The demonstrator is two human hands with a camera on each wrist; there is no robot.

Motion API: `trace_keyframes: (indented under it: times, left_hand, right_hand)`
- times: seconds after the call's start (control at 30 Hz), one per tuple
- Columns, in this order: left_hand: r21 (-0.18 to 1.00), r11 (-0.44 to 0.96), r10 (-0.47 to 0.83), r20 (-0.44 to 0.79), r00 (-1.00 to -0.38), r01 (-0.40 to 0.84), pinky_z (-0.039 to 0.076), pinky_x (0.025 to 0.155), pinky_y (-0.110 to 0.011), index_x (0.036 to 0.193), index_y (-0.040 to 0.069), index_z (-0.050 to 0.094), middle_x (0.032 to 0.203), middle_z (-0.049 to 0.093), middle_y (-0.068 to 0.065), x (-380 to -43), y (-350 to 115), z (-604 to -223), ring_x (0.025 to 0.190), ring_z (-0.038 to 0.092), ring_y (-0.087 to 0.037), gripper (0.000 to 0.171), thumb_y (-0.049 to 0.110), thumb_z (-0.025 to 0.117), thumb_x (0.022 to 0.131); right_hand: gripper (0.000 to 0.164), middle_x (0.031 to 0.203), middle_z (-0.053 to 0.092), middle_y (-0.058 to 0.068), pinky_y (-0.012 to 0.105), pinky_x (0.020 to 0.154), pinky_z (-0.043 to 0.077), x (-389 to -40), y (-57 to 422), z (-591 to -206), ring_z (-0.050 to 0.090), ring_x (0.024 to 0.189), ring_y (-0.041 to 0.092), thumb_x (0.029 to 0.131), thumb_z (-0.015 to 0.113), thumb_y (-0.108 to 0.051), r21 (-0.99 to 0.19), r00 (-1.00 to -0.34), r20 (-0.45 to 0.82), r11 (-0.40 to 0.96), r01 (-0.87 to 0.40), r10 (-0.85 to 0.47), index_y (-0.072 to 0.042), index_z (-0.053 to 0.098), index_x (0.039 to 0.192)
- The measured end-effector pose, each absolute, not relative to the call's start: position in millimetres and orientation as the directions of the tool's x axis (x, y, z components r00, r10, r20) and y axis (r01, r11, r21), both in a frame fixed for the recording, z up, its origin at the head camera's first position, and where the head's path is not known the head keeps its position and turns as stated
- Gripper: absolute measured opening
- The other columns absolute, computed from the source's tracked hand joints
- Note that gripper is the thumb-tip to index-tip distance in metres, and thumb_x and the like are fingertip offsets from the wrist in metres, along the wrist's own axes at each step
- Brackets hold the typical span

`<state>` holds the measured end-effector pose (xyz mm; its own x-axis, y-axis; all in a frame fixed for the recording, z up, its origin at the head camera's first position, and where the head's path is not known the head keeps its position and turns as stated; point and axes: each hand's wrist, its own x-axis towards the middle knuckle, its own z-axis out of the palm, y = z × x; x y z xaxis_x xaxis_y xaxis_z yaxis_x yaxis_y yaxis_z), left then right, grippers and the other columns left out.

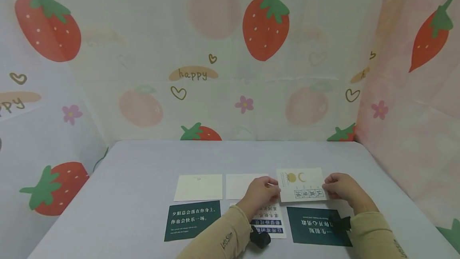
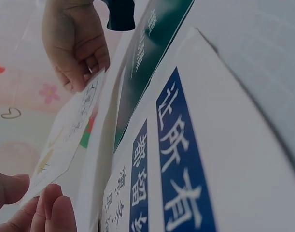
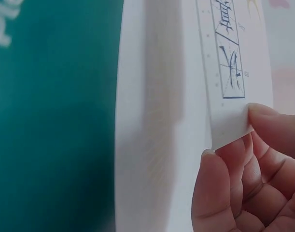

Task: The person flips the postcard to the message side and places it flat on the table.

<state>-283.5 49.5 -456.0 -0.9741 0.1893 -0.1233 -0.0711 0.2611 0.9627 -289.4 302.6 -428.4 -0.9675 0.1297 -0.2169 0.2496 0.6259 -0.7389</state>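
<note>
A white card (image 1: 301, 185) printed with a yellow sun, a crescent moon and boxed characters is held by its two sides. My left hand (image 1: 259, 194) pinches its left edge. At its right edge, my right hand (image 1: 344, 190) grips a corner between thumb and fingers, as the right wrist view shows up close. The card (image 2: 65, 135) is tilted and raised off the table in the left wrist view. Under my left forearm lies a white card with blue text bands (image 1: 274, 221), partly covered. Nearest below my right hand is a dark green card (image 1: 312, 231).
Further left on the white table (image 1: 143, 163) lie a blank-looking white card (image 1: 198, 188) and a green card with white writing (image 1: 190, 221). Another white card (image 1: 240, 183) sits partly behind my left hand. A strawberry-print curtain (image 1: 230, 107) stands behind and at both sides.
</note>
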Motion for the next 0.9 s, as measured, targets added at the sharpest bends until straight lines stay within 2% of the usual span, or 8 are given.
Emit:
trace_keyframes:
  times: [0.27, 0.47, 0.7, 0.9]
  left_hand:
    - [0.966, 0.252, 0.171, -0.099, -0.98, -0.053, 0.05, 0.059, -0.024, 0.092, 0.013, 0.065, 0.071, 0.063, 0.003, -283.7, 46.3, -453.6, 0.064, 0.06, -0.01, 0.011, 0.016, 0.066, 0.081]
    - [0.968, 0.248, 0.148, -0.082, -0.986, -0.043, 0.05, 0.059, -0.023, 0.089, 0.013, 0.066, 0.072, 0.062, 0.004, -284.2, 46.2, -453.0, 0.064, 0.059, -0.009, 0.008, 0.015, 0.066, 0.082]
    - [0.961, 0.273, 0.126, -0.075, -0.989, -0.038, 0.051, 0.059, -0.023, 0.085, 0.013, 0.065, 0.072, 0.061, 0.003, -285.1, 46.4, -454.0, 0.064, 0.059, -0.009, 0.004, 0.015, 0.066, 0.082]
    - [0.967, 0.253, 0.127, -0.073, -0.989, -0.039, 0.051, 0.061, -0.024, 0.08, 0.014, 0.066, 0.074, 0.06, 0.002, -286.6, 43.3, -451.5, 0.066, 0.058, -0.01, 0.004, 0.017, 0.065, 0.083]
  right_hand:
    - [0.017, 0.08, 0.057, 0.009, 0.021, 0.054, 0.045, -288.8, 297.6, -429.9, 0.054, 0.069, 0.018, 0.088, 0.059, -0.016, -0.74, -0.97, -0.207, 0.629, 0.238, 0.123, 0.001, 0.058, 0.09]
    - [0.016, 0.08, 0.058, 0.009, 0.024, 0.056, 0.048, -288.5, 295.3, -427.8, 0.054, 0.068, 0.017, 0.088, 0.059, -0.015, -0.747, -0.974, -0.199, 0.626, 0.225, 0.113, 0.001, 0.058, 0.089]
    - [0.018, 0.086, 0.059, 0.013, 0.026, 0.058, 0.052, -287.7, 293.7, -424.6, 0.057, 0.068, 0.016, 0.087, 0.06, -0.013, -0.751, -0.977, -0.185, 0.626, 0.211, 0.108, 0.002, 0.057, 0.096]
    - [0.015, 0.082, 0.061, 0.009, 0.03, 0.062, 0.052, -287.4, 295.5, -423.2, 0.058, 0.07, 0.017, 0.089, 0.058, -0.014, -0.767, -0.982, -0.171, 0.615, 0.182, 0.077, 0.001, 0.057, 0.091]
